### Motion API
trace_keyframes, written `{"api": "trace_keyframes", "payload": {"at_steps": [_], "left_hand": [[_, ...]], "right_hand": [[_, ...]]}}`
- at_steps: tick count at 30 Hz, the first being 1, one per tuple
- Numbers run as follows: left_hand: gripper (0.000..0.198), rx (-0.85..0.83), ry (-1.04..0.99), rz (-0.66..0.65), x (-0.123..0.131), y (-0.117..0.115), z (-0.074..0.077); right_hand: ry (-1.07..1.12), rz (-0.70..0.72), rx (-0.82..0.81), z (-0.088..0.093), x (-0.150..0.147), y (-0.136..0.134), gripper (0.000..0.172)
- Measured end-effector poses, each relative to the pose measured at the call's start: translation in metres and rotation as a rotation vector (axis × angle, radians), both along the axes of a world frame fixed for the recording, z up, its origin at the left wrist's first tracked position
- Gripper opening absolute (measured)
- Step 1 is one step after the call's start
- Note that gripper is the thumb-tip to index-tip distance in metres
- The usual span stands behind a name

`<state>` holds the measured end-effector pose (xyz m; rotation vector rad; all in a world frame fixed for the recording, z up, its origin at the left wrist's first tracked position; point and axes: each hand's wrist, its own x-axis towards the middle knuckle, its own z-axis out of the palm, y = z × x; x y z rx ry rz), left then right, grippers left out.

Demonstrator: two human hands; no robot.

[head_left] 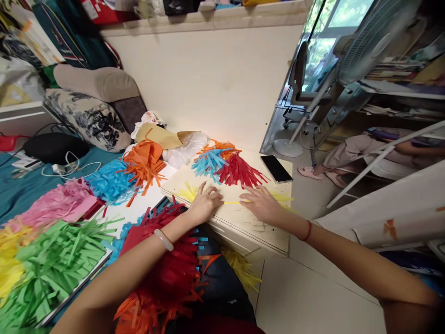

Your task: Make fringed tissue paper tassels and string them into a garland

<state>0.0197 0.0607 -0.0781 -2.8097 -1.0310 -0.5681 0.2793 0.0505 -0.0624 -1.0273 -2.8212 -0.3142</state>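
Observation:
A yellow paper tassel (231, 202) lies across the small cream table, its narrow middle stretched between my two hands and its fringe spreading out beyond each of them. My left hand (206, 202) is closed, with curled fingers pressed over the tassel's left part. Across from it, my right hand (261, 206) grips the right part with its fingertips; the exact finger contact is partly hidden. Just behind the hands lie a red tassel (239, 170), a light blue tassel (210, 163) and an orange tassel (222, 147).
A black phone (276, 168) rests at the table's right. Fringed green paper (66, 260), pink paper (57, 202) and blue paper (111, 181) lie on the bed at left. Red fringed paper (156, 255) covers my lap. A fan (368, 46) and another person's legs (347, 153) are at right.

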Motion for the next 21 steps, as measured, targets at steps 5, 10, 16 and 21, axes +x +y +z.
{"api": "trace_keyframes", "payload": {"at_steps": [5,10,16,21], "left_hand": [[0.016,-0.034,0.077,-0.004,0.031,-0.005,0.013],[0.027,-0.058,0.006,-0.014,0.037,-0.006,0.015],[0.026,-0.07,-0.413,-0.099,-0.003,-0.011,0.038],[0.017,-0.172,-0.903,0.088,-0.007,-0.02,0.061]], "right_hand": [[0.017,-0.021,-0.082,0.004,-0.033,0.012,0.027],[0.124,-0.104,-0.122,0.016,-0.048,0.005,0.017],[0.595,0.026,-1.052,0.055,-0.051,0.004,0.047],[0.941,-0.013,-1.096,0.072,-0.078,0.003,0.038]]}}
